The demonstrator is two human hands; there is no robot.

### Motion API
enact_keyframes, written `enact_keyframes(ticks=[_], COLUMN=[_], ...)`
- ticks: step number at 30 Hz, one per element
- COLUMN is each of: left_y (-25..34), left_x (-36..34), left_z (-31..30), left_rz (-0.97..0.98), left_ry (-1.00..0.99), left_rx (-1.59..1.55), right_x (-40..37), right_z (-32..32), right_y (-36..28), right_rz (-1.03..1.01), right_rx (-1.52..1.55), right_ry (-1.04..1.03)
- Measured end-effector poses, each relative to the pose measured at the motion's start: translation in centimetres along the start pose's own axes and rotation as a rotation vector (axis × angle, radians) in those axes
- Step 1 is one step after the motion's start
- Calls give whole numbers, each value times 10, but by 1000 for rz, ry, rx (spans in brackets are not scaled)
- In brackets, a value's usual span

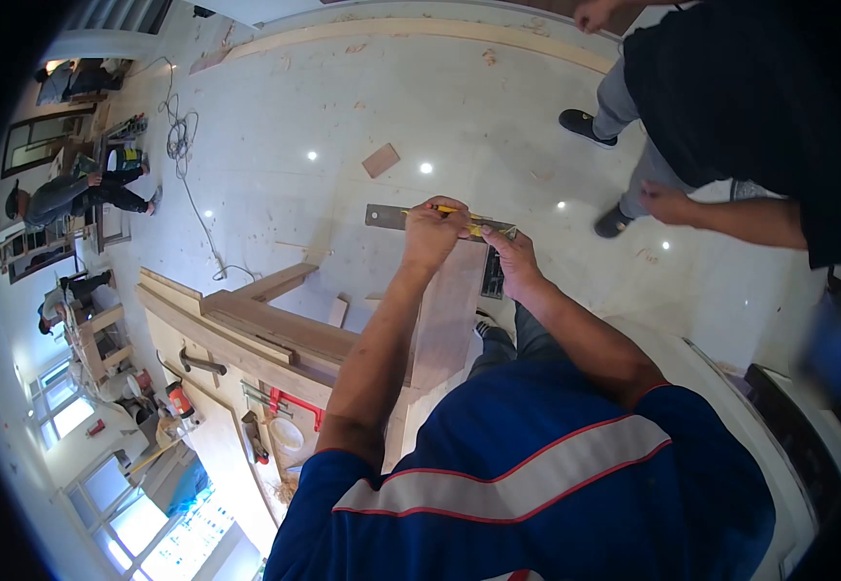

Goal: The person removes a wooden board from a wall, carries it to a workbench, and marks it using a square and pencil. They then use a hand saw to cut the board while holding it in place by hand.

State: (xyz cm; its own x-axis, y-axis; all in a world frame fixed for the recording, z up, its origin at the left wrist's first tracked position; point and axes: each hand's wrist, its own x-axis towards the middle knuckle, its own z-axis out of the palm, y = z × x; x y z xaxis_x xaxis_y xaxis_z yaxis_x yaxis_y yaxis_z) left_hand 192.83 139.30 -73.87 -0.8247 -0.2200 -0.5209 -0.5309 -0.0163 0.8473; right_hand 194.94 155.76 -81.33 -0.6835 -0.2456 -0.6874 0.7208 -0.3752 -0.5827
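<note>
A flat metal ruler (384,216) with a hole in its left end lies across both my hands, over the end of a reddish-brown board (447,315). My left hand (431,239) is closed over its middle, fingers curled. Thin yellow pieces (476,229) show between the hands; I cannot tell whether they are a pencil or a tape. My right hand (519,263) is closed at the ruler's right end, its thumb and fingers pinching there.
To the left stands a wooden workbench (236,334) with a hammer (201,363), a red clamp (294,405) and a red power tool (180,399). A person (720,116) stands close at right. A wood offcut (381,160) and a cable (188,184) lie on the floor.
</note>
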Motion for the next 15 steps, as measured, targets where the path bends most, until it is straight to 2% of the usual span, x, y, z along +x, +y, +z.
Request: enact_keyframes(ticks=[6, 15], left_y=[6, 7], left_x=[-2, -2], left_z=[-12, -14], left_rz=[-40, -104], left_ry=[16, 20], left_rx=[7, -62], right_x=[-3, -8], right_z=[3, 3], right_y=[-1, -6], right_rz=[-91, -71], right_rx=[-32, -71], right_ry=[35, 7])
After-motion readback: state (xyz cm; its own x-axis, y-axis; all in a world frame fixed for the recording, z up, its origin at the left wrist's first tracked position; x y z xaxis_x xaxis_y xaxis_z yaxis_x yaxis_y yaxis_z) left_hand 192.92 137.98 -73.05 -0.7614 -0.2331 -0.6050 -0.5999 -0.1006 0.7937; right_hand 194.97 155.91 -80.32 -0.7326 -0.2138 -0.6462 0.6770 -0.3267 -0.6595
